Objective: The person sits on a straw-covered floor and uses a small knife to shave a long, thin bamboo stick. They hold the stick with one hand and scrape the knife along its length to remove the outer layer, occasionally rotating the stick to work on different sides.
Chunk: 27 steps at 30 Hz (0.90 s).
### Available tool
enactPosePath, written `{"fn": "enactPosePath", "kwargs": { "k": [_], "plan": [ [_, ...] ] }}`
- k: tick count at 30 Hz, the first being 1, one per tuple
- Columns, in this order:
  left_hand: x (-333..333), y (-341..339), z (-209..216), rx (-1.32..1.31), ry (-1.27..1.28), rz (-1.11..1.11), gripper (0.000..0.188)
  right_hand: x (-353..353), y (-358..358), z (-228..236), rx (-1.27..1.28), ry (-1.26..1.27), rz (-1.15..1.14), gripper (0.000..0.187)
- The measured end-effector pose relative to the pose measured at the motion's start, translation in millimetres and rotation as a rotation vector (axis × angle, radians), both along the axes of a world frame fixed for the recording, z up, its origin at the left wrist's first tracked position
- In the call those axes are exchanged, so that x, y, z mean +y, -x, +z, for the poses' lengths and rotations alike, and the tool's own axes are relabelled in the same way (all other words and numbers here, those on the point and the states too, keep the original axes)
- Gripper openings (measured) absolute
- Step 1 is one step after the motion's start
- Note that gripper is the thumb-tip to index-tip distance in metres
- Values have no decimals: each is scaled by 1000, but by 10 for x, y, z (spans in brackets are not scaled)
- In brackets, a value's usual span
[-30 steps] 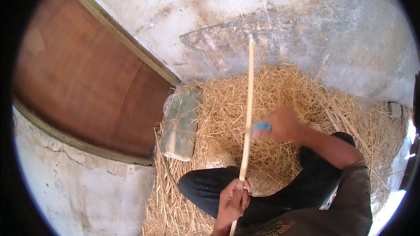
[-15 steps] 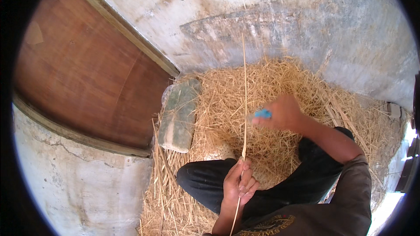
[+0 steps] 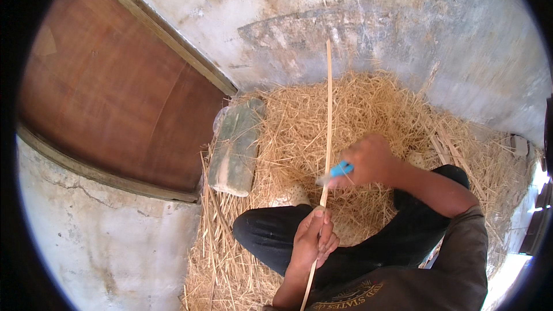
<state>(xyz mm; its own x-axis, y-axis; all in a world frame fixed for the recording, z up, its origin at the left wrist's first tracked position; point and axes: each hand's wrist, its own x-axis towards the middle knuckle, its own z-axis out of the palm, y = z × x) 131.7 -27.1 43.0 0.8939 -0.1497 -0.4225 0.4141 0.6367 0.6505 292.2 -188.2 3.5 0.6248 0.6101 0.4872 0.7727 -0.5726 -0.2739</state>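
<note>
A long, thin, pale strip, apparently bamboo [image 3: 329,103], stands up before me, its far tip against the wall and its lower end running past my wrist. My left hand [image 3: 314,237] is closed round its lower part, thumb along the strip. In my right hand [image 3: 368,158] is a blue-handled knife [image 3: 342,169]. Its blade, blurred by motion, lies at the strip a little above my left hand. Right-hand fingers are partly smeared but wrap the handle.
Curly pale shavings [image 3: 368,103] heap up between my legs and the stained wall [image 3: 438,34]. A greenish oblong block [image 3: 235,147] lies left of the heap, beside a brown wooden panel [image 3: 121,92]. Longer loose strips [image 3: 222,242] lie at lower left. My bent knee [image 3: 259,233] is near the block.
My right hand and the knife have moved down along the strip, closer to my left hand. The strip has turned to show a broader face, and its top leans slightly right.
</note>
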Motion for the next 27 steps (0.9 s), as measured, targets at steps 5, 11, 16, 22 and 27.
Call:
{"fn": "enactPosePath", "kwargs": {
  "k": [5, 11, 16, 22, 27],
  "plan": [
    [-65, 299, 56, 74, -22, -101, 26, -438, -932, -24, 205, 121, -464, 72],
    [-22, 620, 27, 105, -39, -198, 26, -791, -1326, -20, 296, -52, -685, 77],
    [88, 804, -50, 90, -152, -218, 21, -1360, -1635, -170, 459, -86, -946, 82],
    [266, 333, -55, -5, -228, 86, 24, -327, -533, -25, 367, 48, -328, 70],
    [227, 155, 22, -61, -262, 77, 26, 170, 252, 180, 199, 23, 110, 72]
  ]
}}
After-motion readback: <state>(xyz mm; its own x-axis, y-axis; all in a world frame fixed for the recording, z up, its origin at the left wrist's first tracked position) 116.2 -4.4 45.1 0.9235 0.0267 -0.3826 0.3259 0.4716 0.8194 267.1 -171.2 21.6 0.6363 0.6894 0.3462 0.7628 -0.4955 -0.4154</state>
